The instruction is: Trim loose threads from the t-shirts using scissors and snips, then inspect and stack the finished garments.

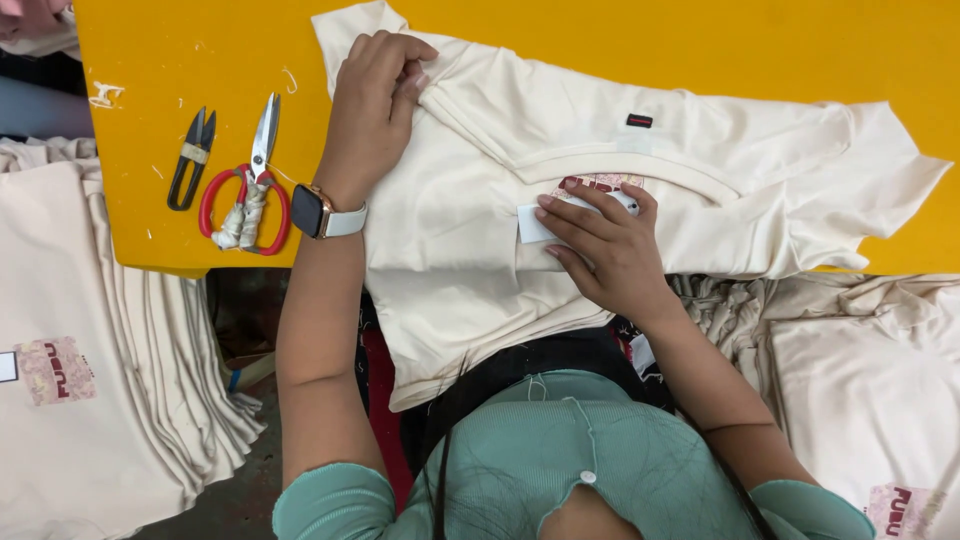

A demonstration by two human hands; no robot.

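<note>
A cream T-shirt lies spread on the yellow table, its collar toward me and a small dark label on its back. My left hand pinches a fold of the shirt near its upper left sleeve; a watch with a white strap is on that wrist. My right hand presses flat on a white card tag beside the printed patch at the collar, with a small white tool partly hidden under its fingers.
Red-handled scissors wrapped in cloth and black thread snips lie on the table's left part. Stacks of folded cream shirts sit at lower left, and another pile of shirts at lower right.
</note>
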